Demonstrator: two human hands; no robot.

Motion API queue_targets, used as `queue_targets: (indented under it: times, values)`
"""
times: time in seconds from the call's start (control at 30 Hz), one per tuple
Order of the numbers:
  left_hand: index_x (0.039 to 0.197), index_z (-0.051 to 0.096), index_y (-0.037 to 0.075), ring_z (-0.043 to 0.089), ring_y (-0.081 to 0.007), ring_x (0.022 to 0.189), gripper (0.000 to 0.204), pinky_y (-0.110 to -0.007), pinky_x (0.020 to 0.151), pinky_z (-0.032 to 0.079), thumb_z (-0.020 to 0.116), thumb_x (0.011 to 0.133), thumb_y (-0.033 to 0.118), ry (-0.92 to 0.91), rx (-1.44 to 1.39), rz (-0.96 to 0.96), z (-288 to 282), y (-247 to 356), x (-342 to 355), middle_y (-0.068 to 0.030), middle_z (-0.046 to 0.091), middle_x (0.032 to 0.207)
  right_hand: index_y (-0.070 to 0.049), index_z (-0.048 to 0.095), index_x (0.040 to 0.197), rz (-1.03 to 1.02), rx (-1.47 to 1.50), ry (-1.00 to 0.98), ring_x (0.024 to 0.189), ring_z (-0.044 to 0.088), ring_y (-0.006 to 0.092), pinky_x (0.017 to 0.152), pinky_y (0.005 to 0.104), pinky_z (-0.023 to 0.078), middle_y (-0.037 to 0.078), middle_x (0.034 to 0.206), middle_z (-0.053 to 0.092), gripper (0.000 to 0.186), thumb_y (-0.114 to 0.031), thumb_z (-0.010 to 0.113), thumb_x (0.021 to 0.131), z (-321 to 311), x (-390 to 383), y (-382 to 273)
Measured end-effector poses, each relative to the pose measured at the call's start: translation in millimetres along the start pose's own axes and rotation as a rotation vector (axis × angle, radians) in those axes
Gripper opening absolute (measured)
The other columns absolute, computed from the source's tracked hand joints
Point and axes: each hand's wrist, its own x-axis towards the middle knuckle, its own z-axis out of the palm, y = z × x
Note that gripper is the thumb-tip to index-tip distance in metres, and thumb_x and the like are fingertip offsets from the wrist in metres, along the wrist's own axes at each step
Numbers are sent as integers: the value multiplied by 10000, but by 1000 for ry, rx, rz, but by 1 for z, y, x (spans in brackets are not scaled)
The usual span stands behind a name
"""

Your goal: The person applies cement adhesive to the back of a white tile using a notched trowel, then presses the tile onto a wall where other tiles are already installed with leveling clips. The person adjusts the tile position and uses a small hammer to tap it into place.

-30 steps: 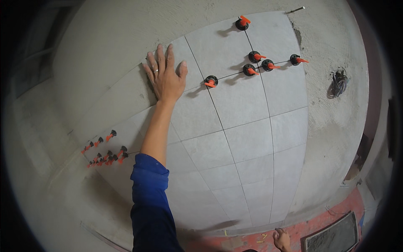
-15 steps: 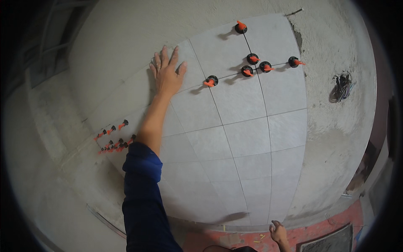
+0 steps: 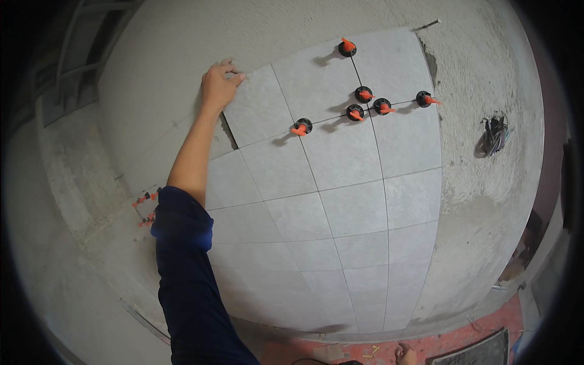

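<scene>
My left hand (image 3: 220, 86) is at the upper left corner of a light grey wall tile (image 3: 258, 103). Its fingers are bent over the tile's edge and the thumb rests near the top. A dark gap shows along that tile's left side. Orange-and-black tile levelling clips (image 3: 302, 127) sit in the joints to its right, one at its lower right corner. Low at the bottom edge of the view is my right hand (image 3: 404, 354), partly cut off. Its fingers are curled in, and I see nothing in them.
More levelling clips (image 3: 146, 207) cluster at the left on the wall. Cables stick out of a wall hole (image 3: 494, 135) at the right. Below, a dark framed panel (image 3: 474, 353) lies on the red floor covering (image 3: 486, 322). A metal pin (image 3: 427, 25) projects at the top.
My left hand has slid left from lying spread on the tile to its upper left corner, and the fingers have bent. My right hand has dropped lower, partly out of view.
</scene>
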Motion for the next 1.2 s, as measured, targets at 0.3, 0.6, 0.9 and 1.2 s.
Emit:
queue_targets:
  times: [0.3, 0.6, 0.9, 1.2]
  values:
    - [1110, 685, 5, 617, -306, 1180, 293, -373, 1004, 458, 723, 852, 139, 522, -263, 50, -29, 11, -25, -177, 641, 1281, 33, 654, 1139, -134, 214, 394, 941, 668, 430, 844, 438, 531, 272, 1065, 667, 315, -161, 572, 905, -49, 22, -89]
    - [988, 686, 12, 652, -312, 918, 266, -475, 882, 518, 747, 733, -32, 296, -695, 307, 50, 1, -342, -148, 681, 1004, 2, 623, 1201, -674, -32, 941, 998, 641, 394, 918, 437, 492, 207, 1150, 665, 406, 2, 614, 795, -166, 61, -299]
    - [1048, 698, 58, 655, -298, 813, 199, -411, 718, 541, 671, 853, 30, -81, -818, 115, 111, -94, -501, -139, 666, 929, 35, 448, 1421, -1232, -338, 1237, 1333, 480, 388, 1086, 478, 387, 235, 1433, 494, 644, -243, 576, 854, -253, 61, -610]
    - [1054, 708, 10, 670, -307, 940, 151, -394, 819, 558, 645, 926, 59, 101, -1172, 75, 140, -138, -512, -168, 691, 1011, -22, 243, 1544, -719, -295, 1635, 1512, 137, 340, 1224, 423, 132, 202, 1615, 196, 669, -433, 361, 1030, -334, 144, -730]
